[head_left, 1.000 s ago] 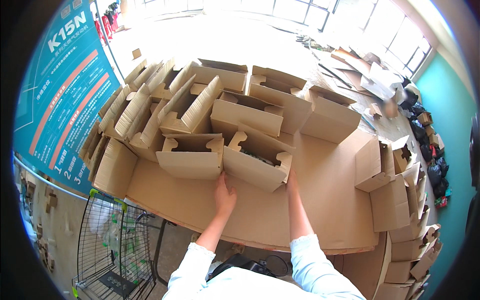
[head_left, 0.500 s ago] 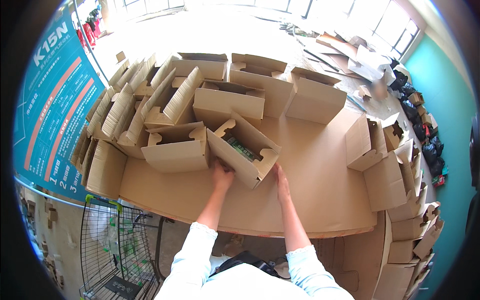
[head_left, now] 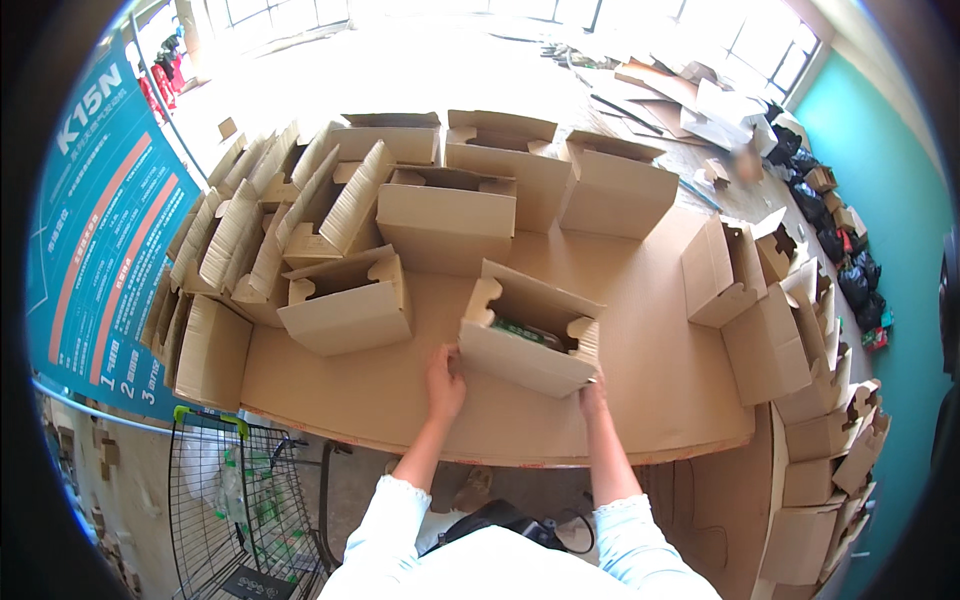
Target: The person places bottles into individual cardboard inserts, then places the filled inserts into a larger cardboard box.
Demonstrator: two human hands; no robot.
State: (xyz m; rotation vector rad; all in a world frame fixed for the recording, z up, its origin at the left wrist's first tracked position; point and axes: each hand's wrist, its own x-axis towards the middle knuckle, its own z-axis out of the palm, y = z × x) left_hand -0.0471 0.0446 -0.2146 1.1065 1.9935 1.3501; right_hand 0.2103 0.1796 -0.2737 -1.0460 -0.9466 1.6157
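Observation:
An open-topped cardboard box (head_left: pixel 528 356) stands before me in the middle, between both hands, its flaps up. Something green (head_left: pixel 520 330) lies inside it, mostly hidden by the front wall. My left hand (head_left: pixel 445 382) is closed at the box's left end, its fingertips partly out of sight behind the edge. At the lower right corner my right hand (head_left: pixel 593 395) grips the box, its fingers largely hidden. Left of my left hand another open box (head_left: pixel 350 310) sits on the cardboard-covered tabletop (head_left: pixel 390 400).
Several open boxes (head_left: pixel 447 222) crowd the left and back of the table; more boxes (head_left: pixel 765 340) line its right side. A wire shopping cart (head_left: pixel 245 510) with bottles stands at lower left, below a blue banner (head_left: pixel 110 230). Black bags (head_left: pixel 850 280) lie along the teal wall.
The box between my hands has moved right, away from the box on its left, and turned so its long side faces me. Both hands have shifted with it.

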